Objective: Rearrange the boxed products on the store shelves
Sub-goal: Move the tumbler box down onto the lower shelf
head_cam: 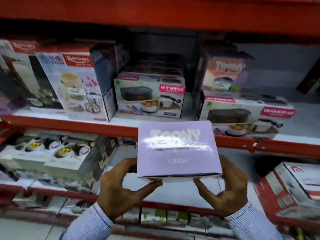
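Observation:
A lilac box (178, 149) marked 1200ml is held in the air in front of the red shelves, its top face toward me. My left hand (121, 189) grips its left side and lower edge. My right hand (225, 189) grips its right side and lower edge. On the shelf behind stands a matching lilac box (226, 73) on top of a long white lunch-set box (245, 116). A second white lunch-set box (149, 97) sits at the shelf's middle, under a dark stack.
Tall white boxes (74, 85) stand at the left of the same shelf (69, 122). The shelf below holds a white box of bowls (46, 153) at left and a red and white box (294, 184) at right. Bare shelf shows behind the held box.

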Motion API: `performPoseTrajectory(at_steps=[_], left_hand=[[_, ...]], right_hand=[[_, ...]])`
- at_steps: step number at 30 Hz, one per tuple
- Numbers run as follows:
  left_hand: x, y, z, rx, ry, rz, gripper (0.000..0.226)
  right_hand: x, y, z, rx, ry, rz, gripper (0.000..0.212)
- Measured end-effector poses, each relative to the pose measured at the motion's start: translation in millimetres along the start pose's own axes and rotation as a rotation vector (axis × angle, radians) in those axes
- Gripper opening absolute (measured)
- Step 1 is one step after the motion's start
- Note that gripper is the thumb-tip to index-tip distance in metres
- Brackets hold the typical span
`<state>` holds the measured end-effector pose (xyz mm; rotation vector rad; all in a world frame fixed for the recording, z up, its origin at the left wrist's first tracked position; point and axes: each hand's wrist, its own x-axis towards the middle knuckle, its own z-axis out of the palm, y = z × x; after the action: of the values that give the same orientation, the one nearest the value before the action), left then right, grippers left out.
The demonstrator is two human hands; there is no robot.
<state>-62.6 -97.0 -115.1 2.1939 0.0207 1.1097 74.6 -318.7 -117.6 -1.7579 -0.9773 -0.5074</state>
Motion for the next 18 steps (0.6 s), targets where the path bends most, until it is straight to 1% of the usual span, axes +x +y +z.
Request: performPoseTrajectory(at_steps=[2, 3, 5, 6, 8, 10, 13, 15, 18], left_hand=[[-16.6, -12.5, 14.9, -0.046, -0.085, -0.118, 0.056], [-24.4, -19.6, 22.2, -0.062, -0.133, -0.186, 0.052], [-40.1, -38.1, 40.7, -0.076, -0.215, -0.321, 0.046], [-45.8, -49.1, 51.9, -0.074, -0.259, -0.398, 0.047], [-55.4, -72.4, 75.5, -0.047, -0.338, -0.511, 0.054], [-62.1, -94.0, 96.9, -0.008, -0.407, -0.589, 0.055], [-65.7, -112.2, 117.1, 0.038, -0.472, -0.689, 0.048], [-67.5, -117.7, 121.8, 0.07, -0.484, -0.741, 0.047], [-70.9, -120.8, 118.9, 0.082, -0.489, -0.74, 0.051]], right_hand=[[-20.2, 17.2, 4.9, 0.029, -0.05, 0.067, 0.048], [-29.7, 24.9, 9.3, 0.056, -0.073, 0.098, 0.05], [-46.7, 42.4, 19.7, 0.123, -0.142, 0.197, 0.063], [-53.9, 53.6, 25.5, 0.148, -0.177, 0.266, 0.065], [-64.5, 75.3, 38.4, 0.172, -0.236, 0.413, 0.061], [-73.7, 95.2, 51.7, 0.169, -0.292, 0.542, 0.059], [-83.7, 116.2, 69.0, 0.14, -0.336, 0.663, 0.059], [-87.6, 122.3, 74.9, 0.147, -0.36, 0.7, 0.061], [-90.7, 126.4, 75.4, 0.156, -0.357, 0.712, 0.062]])
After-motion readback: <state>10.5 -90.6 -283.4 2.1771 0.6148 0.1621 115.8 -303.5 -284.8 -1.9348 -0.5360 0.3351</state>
